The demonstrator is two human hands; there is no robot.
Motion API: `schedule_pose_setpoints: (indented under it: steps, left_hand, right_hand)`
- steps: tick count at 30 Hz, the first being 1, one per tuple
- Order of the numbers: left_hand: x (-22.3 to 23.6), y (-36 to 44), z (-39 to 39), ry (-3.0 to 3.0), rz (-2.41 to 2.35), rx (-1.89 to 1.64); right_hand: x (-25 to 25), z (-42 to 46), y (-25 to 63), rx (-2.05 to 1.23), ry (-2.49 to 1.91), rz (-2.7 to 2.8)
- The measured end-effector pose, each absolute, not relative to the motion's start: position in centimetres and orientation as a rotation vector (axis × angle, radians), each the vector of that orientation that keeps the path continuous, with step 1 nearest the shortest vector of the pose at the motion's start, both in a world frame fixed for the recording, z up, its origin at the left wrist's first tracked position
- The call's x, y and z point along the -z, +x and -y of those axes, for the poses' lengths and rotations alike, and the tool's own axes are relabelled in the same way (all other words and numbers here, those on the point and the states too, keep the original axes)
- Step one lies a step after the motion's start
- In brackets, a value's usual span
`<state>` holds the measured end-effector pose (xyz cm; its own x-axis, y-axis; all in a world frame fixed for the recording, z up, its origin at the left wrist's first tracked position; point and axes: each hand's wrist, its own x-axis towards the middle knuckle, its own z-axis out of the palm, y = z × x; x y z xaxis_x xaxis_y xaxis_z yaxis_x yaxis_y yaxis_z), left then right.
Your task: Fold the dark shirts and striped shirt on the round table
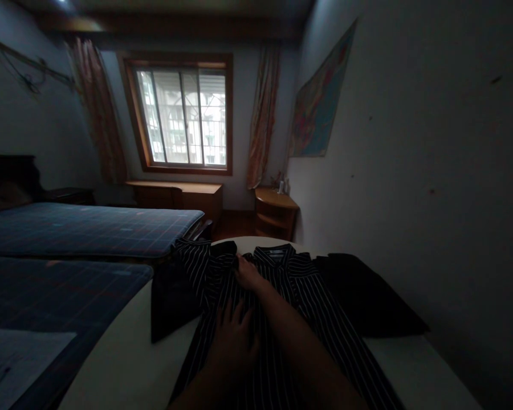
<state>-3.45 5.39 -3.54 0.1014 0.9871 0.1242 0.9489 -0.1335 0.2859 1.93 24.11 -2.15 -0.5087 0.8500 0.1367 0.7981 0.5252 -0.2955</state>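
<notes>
A dark shirt (325, 307) with thin white stripes lies spread over the table, its collar (275, 254) at the far end. My left hand (232, 336) rests on the shirt front with its fingers spread. Farther away, beside the collar, my right hand (247, 273) is closed on the shirt's fabric near the left shoulder; its fingertips are partly hidden. The striped left sleeve (196, 262) lies bunched and folded just left of that hand. Both forearms cover part of the shirt's middle.
Under the shirt is a pale table (123, 353) with a rounded edge. Black cloth (367, 296) lies at its right, and more dark cloth (171, 307) at its left. Plaid mattresses (89, 228) stand to the left, a wall (431, 171) to the right. A corner shelf (277, 199) stands beyond.
</notes>
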Motion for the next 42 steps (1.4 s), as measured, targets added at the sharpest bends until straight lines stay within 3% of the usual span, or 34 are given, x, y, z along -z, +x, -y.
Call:
schedule_pose_setpoints:
  steps: [7,15,25,33,37,42]
  left_hand:
    - [3.0,-3.2,-5.2,2.204,-1.978,-0.401]
    - [2.6,-3.3,-5.2,2.225,-1.936,-0.472]
    - [1.9,-3.0,-4.8,2.184,-1.906,-0.403]
    - [1.2,-3.0,-4.5,2.207,-1.866,-0.335]
    - [2.2,-3.2,-4.8,2.234,-1.858,-0.399]
    - [3.4,-3.4,-5.4,2.256,-1.892,-0.542]
  right_hand:
    - [1.7,-24.8,3.0,-0.214,-1.620,2.293]
    - [2.4,-26.7,3.7,-0.332,-1.503,2.482]
    - [1.1,-26.0,4.9,-0.078,-1.692,2.258]
    - [2.4,-27.0,5.5,-0.256,-1.857,2.331]
    - [1.8,-26.6,5.8,-0.294,-1.808,2.399]
    - [0.9,-23.6,5.7,-0.119,-1.662,2.414]
